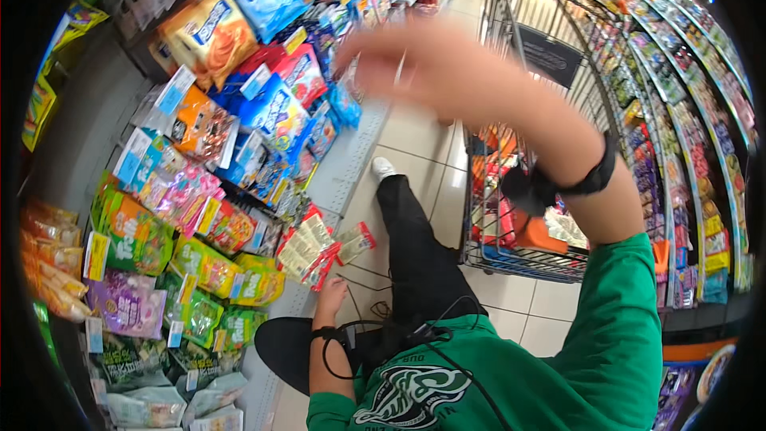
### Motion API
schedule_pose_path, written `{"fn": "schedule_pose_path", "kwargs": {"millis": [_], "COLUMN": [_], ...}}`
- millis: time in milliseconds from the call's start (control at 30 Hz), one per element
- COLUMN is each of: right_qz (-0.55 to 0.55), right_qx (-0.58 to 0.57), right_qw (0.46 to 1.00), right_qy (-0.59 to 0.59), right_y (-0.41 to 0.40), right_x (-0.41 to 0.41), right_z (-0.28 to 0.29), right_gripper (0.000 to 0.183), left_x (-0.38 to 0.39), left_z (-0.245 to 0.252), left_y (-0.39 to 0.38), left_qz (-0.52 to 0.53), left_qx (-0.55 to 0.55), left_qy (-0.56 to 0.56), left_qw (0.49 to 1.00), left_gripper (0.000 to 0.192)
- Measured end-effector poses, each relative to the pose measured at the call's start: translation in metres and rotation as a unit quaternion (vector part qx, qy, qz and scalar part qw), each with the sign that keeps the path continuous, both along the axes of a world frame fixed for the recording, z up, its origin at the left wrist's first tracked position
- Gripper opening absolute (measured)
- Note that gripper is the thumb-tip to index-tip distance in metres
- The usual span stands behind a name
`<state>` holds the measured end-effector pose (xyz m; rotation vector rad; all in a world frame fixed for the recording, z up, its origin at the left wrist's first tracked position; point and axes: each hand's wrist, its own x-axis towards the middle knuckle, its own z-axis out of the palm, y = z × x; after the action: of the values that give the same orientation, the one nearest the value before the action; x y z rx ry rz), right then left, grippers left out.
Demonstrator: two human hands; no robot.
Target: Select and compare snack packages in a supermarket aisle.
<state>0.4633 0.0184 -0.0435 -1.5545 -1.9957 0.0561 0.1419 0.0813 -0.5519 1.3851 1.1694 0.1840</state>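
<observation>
My left hand (332, 298) is at the lower middle, closed at the lower edge of several red-and-beige snack packets (308, 251), which fan out above it beside the shelf. One similar packet (356, 243) juts out to the right, over the floor. My right hand (401, 66) reaches across at the top and is strongly blurred. It is nearest to the candy bags on the shelf front, such as a blue bag (342, 106); whether it touches or holds anything cannot be made out.
Tiered shelves on the left carry bagged sweets (209, 30) with price tags (176, 88). A wire shopping cart (520, 263) with goods inside stands at the right, partly behind my right arm. Beyond it runs another stocked shelf (688, 131). A black round seat or pad (284, 350) is beside my left forearm.
</observation>
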Motion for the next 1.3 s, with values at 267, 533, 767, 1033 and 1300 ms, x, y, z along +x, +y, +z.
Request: {"fn": "schedule_pose_path", "kwargs": {"millis": [267,533,767,1033,1300], "right_qz": [-0.487,-0.404,-0.472,-0.516,-0.585], "right_qx": [0.243,-0.406,-0.401,-0.418,-0.310], "right_qw": [0.819,0.804,0.770,0.732,0.727], "right_qy": [-0.180,-0.159,-0.156,-0.151,-0.180], "right_y": [-0.103,-0.114,-0.163,-0.199,-0.319], "right_x": [0.338,0.253,0.284,0.301,0.463], "right_z": [0.003,-0.233,-0.284,-0.294,-0.263], "right_gripper": [0.028,0.026,0.024,0.024,0.027], "left_x": [0.022,-0.009,0.009,-0.010,0.037], "left_z": [0.019,-0.020,0.004,-0.007,0.015], "left_y": [0.000,0.008,0.000,0.003,0.001], "left_qz": [-0.010,-0.015,-0.027,0.002,-0.047], "left_qx": [-0.006,0.066,0.098,0.112,0.112], "left_qy": [-0.019,0.029,0.041,0.069,0.038], "left_qw": [1.000,0.997,0.994,0.991,0.992], "left_gripper": [0.035,0.033,0.042,0.045,0.047]}}
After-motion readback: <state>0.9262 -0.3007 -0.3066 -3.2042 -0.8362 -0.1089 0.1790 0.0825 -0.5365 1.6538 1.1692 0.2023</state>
